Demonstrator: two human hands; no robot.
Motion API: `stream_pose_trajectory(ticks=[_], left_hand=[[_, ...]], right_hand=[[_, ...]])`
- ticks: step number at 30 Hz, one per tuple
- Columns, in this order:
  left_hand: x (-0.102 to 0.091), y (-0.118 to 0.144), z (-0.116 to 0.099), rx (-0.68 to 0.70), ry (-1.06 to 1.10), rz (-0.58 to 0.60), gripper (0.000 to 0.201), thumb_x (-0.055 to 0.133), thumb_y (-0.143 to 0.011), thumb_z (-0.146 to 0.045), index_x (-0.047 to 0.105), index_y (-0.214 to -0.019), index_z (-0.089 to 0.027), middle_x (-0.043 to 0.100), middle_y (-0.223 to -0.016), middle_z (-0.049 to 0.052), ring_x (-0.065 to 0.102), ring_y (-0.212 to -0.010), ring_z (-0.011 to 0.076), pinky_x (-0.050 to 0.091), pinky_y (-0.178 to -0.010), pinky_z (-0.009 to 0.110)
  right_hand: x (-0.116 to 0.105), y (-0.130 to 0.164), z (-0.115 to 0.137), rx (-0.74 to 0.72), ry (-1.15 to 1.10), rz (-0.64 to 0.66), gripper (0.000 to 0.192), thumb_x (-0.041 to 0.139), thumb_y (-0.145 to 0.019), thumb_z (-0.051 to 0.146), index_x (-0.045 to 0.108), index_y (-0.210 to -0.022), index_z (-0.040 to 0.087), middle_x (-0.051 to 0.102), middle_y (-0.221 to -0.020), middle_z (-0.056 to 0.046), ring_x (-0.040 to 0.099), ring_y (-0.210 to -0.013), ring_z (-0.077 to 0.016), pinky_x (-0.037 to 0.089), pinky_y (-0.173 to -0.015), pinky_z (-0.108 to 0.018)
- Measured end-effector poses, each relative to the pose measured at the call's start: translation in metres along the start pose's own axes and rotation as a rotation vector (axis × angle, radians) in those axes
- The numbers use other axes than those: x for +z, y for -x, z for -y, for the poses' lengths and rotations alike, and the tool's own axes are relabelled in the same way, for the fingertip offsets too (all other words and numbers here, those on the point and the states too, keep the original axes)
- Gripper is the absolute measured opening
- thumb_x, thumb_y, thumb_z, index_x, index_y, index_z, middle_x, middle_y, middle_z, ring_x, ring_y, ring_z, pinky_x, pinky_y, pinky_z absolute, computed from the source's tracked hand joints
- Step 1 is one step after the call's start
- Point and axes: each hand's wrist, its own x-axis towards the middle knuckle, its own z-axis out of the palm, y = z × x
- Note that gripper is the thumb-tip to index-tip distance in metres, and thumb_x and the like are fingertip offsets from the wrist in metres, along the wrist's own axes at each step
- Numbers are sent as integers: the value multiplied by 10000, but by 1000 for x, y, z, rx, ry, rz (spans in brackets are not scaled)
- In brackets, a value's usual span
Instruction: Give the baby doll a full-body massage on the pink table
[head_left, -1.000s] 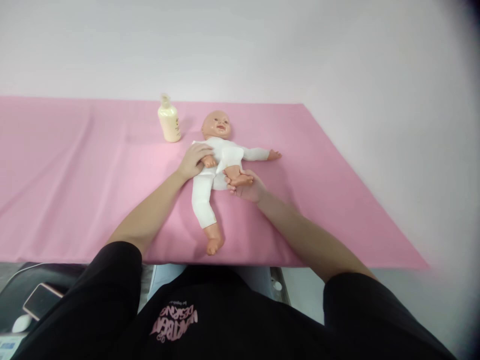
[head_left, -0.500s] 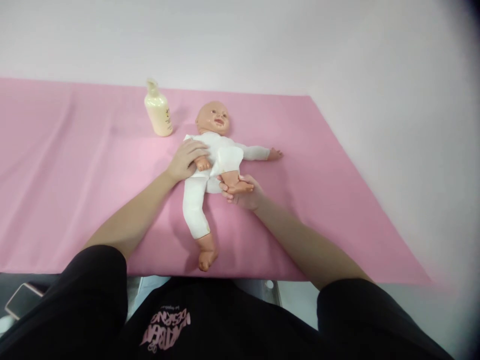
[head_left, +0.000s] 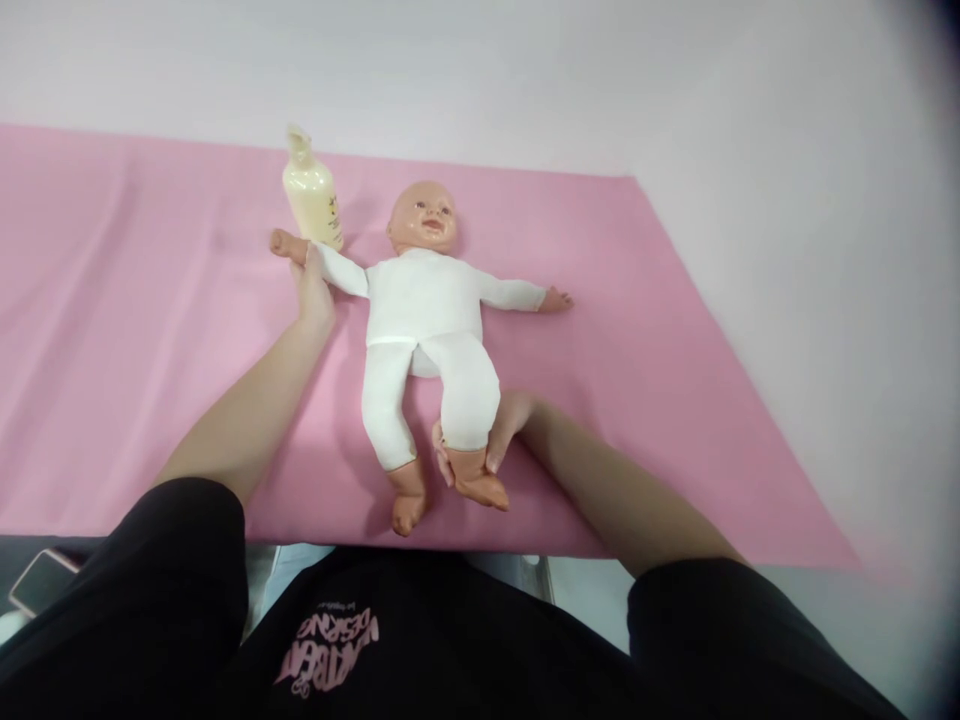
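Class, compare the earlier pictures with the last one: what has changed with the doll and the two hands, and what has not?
The left hand has drawn the doll's arm off its chest and out towards the bottle. The right hand has straightened the bent leg and now grips its ankle. Doll, bottle and pink sheet stayed where they were.

We wear a black short-sleeved T-shirt [head_left: 420, 650]. Sleeves end above the elbows; forearms and both hands are bare. Pink printed lettering [head_left: 328, 645] sits on the chest, reading upside down from our viewpoint. No rings or watch visible.
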Motion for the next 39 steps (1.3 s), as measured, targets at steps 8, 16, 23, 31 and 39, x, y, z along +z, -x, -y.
stream_pose_trajectory(ticks=[8, 16, 23, 31, 39], left_hand=[[3, -5, 0, -185, 65, -3, 844, 169, -841, -1005, 571, -1025, -286, 753, -1122, -6, 501, -1396, 195, 434, -1123, 467], [21, 9, -31, -114, 128, -43, 747, 380, -898, -925, 488, -1291, -299, 654, -1364, 24, 571, -1345, 202, 500, -1086, 451], [40, 30, -57, 15, 2, 182, 743, 693, -786, -837, 577, -1300, -314, 679, -1361, 71, 637, -1302, 300, 502, -1126, 502], [50, 40, -88, 345, -438, 539, 692, 588, -891, -796, 668, -1304, -246, 655, -1427, 160, 565, -1375, 371, 357, -1216, 593], [48, 38, -85, 369, -467, 571, 681, 508, -938, -784, 659, -1332, -250, 635, -1453, 159, 533, -1400, 386, 310, -1237, 619]], right_hand=[[3, -2, 5, 144, -26, 96, 722, 989, -660, 194, 645, -1296, 173, 787, -1003, -45, 773, -920, -176, 616, -815, -244], [-15, 9, -11, -227, -186, 166, 584, 941, -732, 375, 681, -1214, 171, 780, -1032, -99, 757, -967, -217, 624, -924, -338], [-24, 15, -11, -625, -329, -154, 519, 777, -777, 697, 562, -888, 238, 570, -675, 53, 570, -670, -149, 597, -999, -430], [-9, 16, 6, -612, -594, -924, 495, 387, -935, 755, 429, -842, 271, 381, -652, 50, 418, -619, -167, 567, -651, -339], [-10, 14, 10, -548, -558, -959, 538, 319, -947, 775, 458, -866, 261, 403, -670, 41, 465, -633, -166, 546, -609, -305]])
